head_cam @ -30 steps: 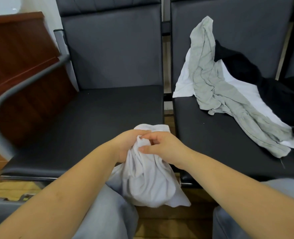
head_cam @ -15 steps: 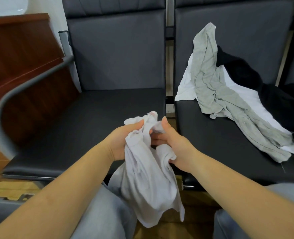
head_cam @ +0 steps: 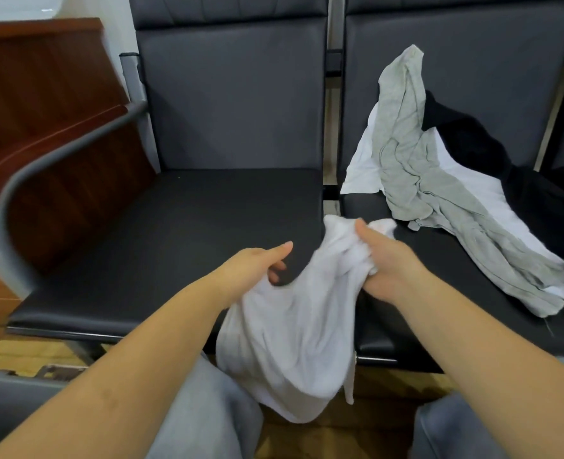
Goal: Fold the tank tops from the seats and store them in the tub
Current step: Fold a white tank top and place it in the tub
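While both hands work over the seats' front edges:
Left hand point(head_cam: 257, 265): pinches white tank top point(head_cam: 294, 329) hem.
Right hand point(head_cam: 385, 263): clutches its bunched upper part.

Single head cam, wide-angle, looking forward and down from close above the person's lap. Left seat point(head_cam: 181, 246) sits at 11 o'clock, right seat point(head_cam: 439, 260) at 1 o'clock. No second view, so no overlap.
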Tool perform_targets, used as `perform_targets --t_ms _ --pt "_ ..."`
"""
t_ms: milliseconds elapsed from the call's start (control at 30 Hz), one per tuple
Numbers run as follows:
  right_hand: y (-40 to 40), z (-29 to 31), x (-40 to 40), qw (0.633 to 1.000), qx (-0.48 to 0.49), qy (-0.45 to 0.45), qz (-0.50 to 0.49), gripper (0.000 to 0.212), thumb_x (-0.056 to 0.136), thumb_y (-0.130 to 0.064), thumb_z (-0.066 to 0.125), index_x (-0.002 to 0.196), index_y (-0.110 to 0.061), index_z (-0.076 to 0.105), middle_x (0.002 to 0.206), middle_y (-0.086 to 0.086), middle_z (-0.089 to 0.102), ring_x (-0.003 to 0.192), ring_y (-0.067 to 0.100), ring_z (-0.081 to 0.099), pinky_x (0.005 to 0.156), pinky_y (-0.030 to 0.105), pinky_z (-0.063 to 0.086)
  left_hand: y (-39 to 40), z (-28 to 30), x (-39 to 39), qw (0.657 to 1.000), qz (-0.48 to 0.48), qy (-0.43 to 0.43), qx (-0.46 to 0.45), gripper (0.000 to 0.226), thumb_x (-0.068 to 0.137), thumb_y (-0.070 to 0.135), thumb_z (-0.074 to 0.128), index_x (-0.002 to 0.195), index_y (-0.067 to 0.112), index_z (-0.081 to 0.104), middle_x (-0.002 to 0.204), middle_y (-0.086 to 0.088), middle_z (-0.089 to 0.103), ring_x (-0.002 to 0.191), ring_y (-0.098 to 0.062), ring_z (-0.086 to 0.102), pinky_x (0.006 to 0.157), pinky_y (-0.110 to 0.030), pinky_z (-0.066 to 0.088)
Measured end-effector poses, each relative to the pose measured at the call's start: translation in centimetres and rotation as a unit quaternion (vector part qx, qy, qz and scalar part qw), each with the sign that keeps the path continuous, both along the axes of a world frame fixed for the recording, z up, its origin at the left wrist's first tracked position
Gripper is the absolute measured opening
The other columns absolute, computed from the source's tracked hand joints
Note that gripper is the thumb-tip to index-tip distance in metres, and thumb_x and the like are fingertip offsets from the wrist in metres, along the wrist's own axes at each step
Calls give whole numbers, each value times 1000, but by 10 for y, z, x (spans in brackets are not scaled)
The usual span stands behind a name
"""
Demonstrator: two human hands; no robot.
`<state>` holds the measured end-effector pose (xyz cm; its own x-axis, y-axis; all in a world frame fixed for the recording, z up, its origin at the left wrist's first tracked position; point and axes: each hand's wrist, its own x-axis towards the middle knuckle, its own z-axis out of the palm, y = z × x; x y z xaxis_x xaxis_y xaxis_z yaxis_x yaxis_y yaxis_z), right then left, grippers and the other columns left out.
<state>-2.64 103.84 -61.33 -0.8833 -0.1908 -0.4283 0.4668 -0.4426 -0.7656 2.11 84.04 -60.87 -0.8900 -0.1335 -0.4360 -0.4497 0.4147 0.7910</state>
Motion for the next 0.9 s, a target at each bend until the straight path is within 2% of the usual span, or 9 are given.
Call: perform_targets --t_ms 133,333,433,467,533,600,767,833,900 --pt "25 4 -17 996 42 -43 -70 32 91 -42 61 110 -15 58 96 3 68 75 15 66 62 27 52 -17 -2 -3 988 29 -5 -152 71 88 72 37 110 10 63 110 1 60 93 -16 55 80 -30 40" --pt "17 25 0 996 -62 60 -27 59 88 -72 33 112 -26 61 102 0 70 92 19 67 73 34 53 -44 -5 -1 981 189 -25 20 75 84 72 48 117 6 61 106 -11 67 94 -30 65 93 -43 50" --pt "-3 35 28 974 95 153 137 62 69 -79 37 93 -30 66 107 1 69 98 14 64 90 30 49 -49 -5 3 966 236 -19 99 60 92 58 50 114 2 53 102 -14 66 90 -32 65 84 -42 52" --pt "-8 33 39 926 225 204 226 54 68 -76 44 81 -29 68 97 -2 70 89 10 63 83 25 47 -49 -4 5 962 242 -20 125 57 94 55 49 117 2 51 112 -14 64 94 -33 64 85 -42 51" --pt "-13 19 54 732 443 303 420 41 83 -58 58 66 -22 66 73 -3 65 69 9 58 66 22 45 -48 -4 6 953 256 -22 162 61 98 46 48 140 3 42 140 -10 50 115 -34 57 89 -40 47" --pt "-16 1 57 598 519 353 499 18 90 -33 62 85 -18 70 86 -2 68 80 12 61 69 26 48 -45 -4 7 946 267 -14 182 59 101 36 47 148 3 31 154 -9 34 132 -33 44 94 -40 42" --pt "-8 1 47 653 493 331 471 29 79 -29 76 106 -32 66 102 -13 64 95 7 60 87 28 52 -47 -1 10 948 239 -26 208 53 100 24 47 146 2 33 153 -11 33 131 -33 43 89 -39 40" --pt "3 5 42 650 493 307 491 41 77 -30 78 112 -37 59 103 -18 62 98 3 58 90 26 48 -53 2 14 952 211 -43 219 25 93 15 46 114 3 52 120 -14 51 101 -32 56 79 -38 44" --pt "17 6 36 652 504 293 484 49 76 -29 79 117 -38 55 106 -20 62 102 1 57 95 25 44 -60 6 19 949 194 -56 243 5 83 8 44 84 13 42 91 -10 43 88 -29 51 78 -37 46"
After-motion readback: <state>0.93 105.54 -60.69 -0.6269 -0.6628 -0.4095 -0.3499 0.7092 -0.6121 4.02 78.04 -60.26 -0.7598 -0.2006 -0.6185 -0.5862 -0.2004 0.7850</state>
